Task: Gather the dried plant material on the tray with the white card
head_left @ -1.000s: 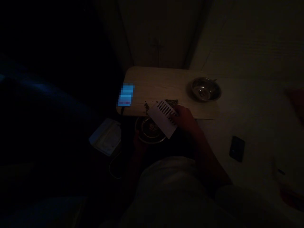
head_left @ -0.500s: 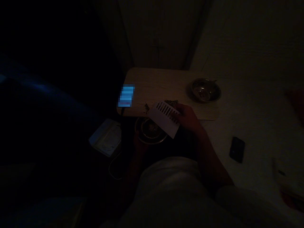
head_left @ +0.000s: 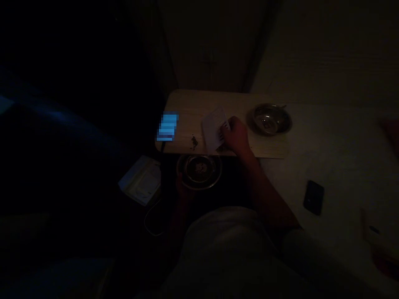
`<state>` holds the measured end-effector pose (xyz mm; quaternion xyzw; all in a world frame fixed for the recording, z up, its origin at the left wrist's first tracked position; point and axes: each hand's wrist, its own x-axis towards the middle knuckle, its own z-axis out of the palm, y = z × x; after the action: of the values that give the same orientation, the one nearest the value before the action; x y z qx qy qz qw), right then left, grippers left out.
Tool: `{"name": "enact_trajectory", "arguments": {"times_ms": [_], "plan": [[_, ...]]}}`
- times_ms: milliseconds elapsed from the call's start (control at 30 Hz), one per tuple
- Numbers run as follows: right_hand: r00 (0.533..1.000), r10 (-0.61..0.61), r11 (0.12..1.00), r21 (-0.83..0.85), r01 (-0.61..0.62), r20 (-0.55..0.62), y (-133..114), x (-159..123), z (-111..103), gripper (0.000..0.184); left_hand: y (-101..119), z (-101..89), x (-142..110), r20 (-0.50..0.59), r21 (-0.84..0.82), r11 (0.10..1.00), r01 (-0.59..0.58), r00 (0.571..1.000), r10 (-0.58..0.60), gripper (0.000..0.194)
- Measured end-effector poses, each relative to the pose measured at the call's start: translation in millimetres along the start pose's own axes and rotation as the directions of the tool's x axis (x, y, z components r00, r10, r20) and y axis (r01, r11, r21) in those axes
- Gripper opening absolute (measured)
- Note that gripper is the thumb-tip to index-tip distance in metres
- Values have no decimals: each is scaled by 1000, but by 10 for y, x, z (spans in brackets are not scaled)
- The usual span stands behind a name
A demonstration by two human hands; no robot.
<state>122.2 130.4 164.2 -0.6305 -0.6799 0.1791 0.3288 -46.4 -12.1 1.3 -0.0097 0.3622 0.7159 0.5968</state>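
The room is very dim, with a dark door at the far side and a pale surface stretching off to the right. Jutting out in front of the door is a light wood worktop with a rounded far-left corner. The person's light-coloured top fills the bottom of the view.

Near the middle of the worktop's near edge, the right hand holds a white card against the wood. The card stands tilted, its lower end close to the edge, and no detail shows on its dim face. The fingers are closed on its right side, pinching it. Just left of the card lies a small heap of dark crumbs, apart from it on the bare wood.

Below the near edge, a round metal dish sits in shadow with something dark in its middle, too dim to identify. The left hand is at the dish's near rim; it is too dark to tell whether its fingers grip it.

At the worktop's right end stands a steel bowl holding a small pale object. A lit phone, blurred, lies at the left edge. Lower down are a white packet and a white cable, while a black phone lies on the pale surface.
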Motion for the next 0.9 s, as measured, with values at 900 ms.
{"name": "enact_trajectory", "arguments": {"times_ms": [900], "plan": [[778, -531, 842, 104, 530, 334, -110, 368, 253, 31, 36, 36, -26, -10, -24, 998, 55, 998, -55, 36]]}}
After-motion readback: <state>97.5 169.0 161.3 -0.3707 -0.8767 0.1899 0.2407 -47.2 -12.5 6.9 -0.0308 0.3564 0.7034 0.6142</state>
